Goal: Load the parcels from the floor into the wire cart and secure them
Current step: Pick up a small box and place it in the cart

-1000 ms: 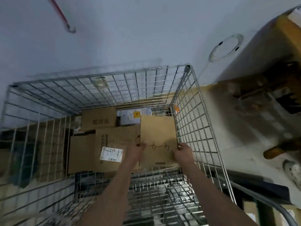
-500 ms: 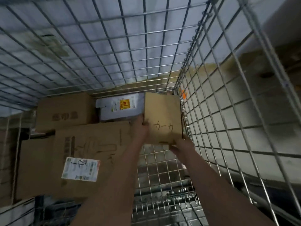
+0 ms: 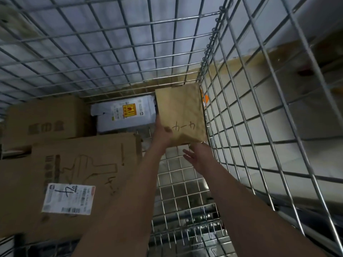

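A small brown parcel (image 3: 181, 112) with handwriting on top sits low in the far right corner of the wire cart (image 3: 241, 112), against the right mesh wall. My left hand (image 3: 163, 134) grips its near left edge, thumb on top. Just below the parcel's near edge, my right hand (image 3: 197, 155) hovers with fingers spread and holds nothing. A large brown box (image 3: 78, 164) with a white label lies to the left, a white parcel (image 3: 124, 114) and another brown box (image 3: 46, 121) behind it.
The cart's bare mesh floor (image 3: 181, 184) shows between the large box and the right wall. Beyond the right mesh lies a pale floor (image 3: 278, 127). A blue-grey wall (image 3: 111, 43) stands behind the back mesh.
The small parcel has gone deeper into the cart's far right corner. My right hand has come off it and now hovers free; my left hand still holds its edge. The view has moved closer.
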A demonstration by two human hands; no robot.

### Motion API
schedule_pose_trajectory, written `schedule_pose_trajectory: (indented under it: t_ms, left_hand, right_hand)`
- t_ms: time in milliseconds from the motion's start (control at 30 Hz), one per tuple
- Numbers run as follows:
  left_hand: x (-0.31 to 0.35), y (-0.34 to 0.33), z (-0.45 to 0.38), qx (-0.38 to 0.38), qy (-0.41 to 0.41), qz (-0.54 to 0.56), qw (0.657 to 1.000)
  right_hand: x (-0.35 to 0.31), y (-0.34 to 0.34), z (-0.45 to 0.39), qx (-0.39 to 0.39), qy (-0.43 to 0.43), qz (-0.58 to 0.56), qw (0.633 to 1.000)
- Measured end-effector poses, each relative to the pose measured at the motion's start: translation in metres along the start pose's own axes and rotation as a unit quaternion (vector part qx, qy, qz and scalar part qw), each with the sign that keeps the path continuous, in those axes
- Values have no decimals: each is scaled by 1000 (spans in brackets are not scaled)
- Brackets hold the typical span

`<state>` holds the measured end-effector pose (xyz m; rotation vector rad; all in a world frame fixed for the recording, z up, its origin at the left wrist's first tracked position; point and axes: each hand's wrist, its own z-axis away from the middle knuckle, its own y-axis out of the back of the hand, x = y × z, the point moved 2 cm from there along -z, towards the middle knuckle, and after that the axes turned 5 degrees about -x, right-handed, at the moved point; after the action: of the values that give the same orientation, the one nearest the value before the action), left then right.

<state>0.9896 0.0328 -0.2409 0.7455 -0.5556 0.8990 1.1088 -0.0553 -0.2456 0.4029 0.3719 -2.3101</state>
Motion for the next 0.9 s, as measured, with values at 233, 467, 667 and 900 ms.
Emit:
schedule_pose_trajectory:
  t_ms: [233, 467, 667, 900]
  left_hand:
    - [-10, -8, -2, -7, 37, 97, 995]
    - [-34, -7, -6, 3, 24, 108, 994]
    - [-43, -14, 6, 58, 14, 61, 996]
    - [-32, -10, -20, 111, -7, -19, 994]
  right_hand:
    - [-8, -5, -12, -6, -5, -11, 1000]
    - [-6, 1, -26, -37, -21, -45, 998]
    - [9, 2, -32, 36, 5, -73, 997]
    - [-5, -8, -42, 49, 24, -36, 998]
